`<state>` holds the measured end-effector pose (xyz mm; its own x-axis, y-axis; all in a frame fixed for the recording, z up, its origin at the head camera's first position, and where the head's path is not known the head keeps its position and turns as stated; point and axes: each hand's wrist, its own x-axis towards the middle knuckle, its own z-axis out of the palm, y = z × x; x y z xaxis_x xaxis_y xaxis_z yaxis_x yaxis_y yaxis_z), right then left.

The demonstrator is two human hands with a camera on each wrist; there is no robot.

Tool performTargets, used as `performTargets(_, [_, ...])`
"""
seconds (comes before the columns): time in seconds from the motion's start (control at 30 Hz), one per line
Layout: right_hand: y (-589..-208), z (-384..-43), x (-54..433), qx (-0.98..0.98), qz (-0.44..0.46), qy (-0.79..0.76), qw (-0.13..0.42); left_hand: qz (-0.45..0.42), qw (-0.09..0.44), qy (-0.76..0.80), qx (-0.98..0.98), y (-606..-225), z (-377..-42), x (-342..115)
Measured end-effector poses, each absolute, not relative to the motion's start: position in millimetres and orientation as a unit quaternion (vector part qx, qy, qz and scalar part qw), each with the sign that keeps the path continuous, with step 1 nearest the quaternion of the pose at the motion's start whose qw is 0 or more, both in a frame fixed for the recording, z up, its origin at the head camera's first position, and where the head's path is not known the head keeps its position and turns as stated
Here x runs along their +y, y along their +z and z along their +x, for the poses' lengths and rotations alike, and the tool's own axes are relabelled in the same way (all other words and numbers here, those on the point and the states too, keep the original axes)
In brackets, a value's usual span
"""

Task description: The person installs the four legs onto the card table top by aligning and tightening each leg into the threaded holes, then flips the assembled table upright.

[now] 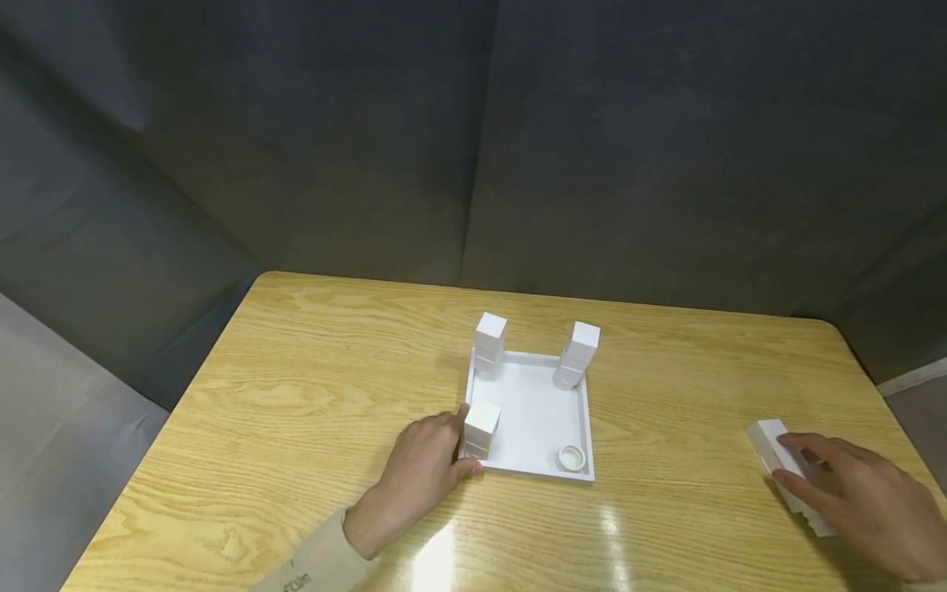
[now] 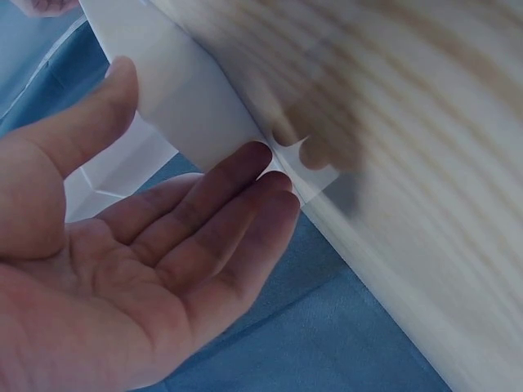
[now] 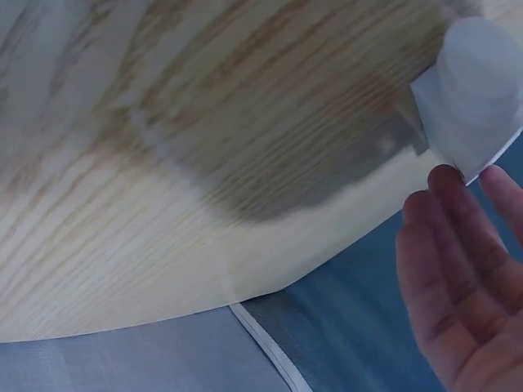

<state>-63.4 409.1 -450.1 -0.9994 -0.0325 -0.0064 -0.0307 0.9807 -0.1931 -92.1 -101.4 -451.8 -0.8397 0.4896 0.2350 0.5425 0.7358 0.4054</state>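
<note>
Head view: a white tray [image 1: 530, 415] lies on a wooden table [image 1: 311, 411], with white posts [image 1: 491, 335] standing at three of its corners. The near right corner bears only a round socket [image 1: 571, 458], so the work looks three corners done and one left. The left hand [image 1: 422, 460] is spread about the tray's near left corner, thumb at the front edge. Well apart to the right, the right hand [image 1: 876, 501] pinches a loose post [image 1: 786, 459] between thumb and fingers. Dark lettering marks the left sleeve [image 1: 314, 559] (too small and slanted to read); no brand or label shows elsewhere

Left wrist view: the fingers lie nearly straight, tips against the tray's side, thumb held wide of them

Right wrist view: fingertips meet the loose post near its rounded end, which carries no visible writing; how firm the grip is, one cannot tell
</note>
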Motion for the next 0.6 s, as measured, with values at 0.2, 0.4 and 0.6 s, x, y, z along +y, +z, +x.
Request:
performTargets(0.2, [-450.9, -64.1, 407.8, 0.994, -0.025, -0.109, 0.011, -0.274, 0.049, -0.235, -0.931, -447.7, -90.2, -101.0])
performTargets(0.4, [-454.3, -63.4, 405.6, 0.993, -0.018, -0.115, -0.022, -0.269, 0.042, -0.236, -0.933, -449.1, -90.5, -100.9])
performTargets(0.6, [-456.2, -63.9, 403.5, 0.992, -0.017, -0.119, -0.022, -0.270, 0.045, -0.234, -0.933, -448.3, -90.5, -100.4])
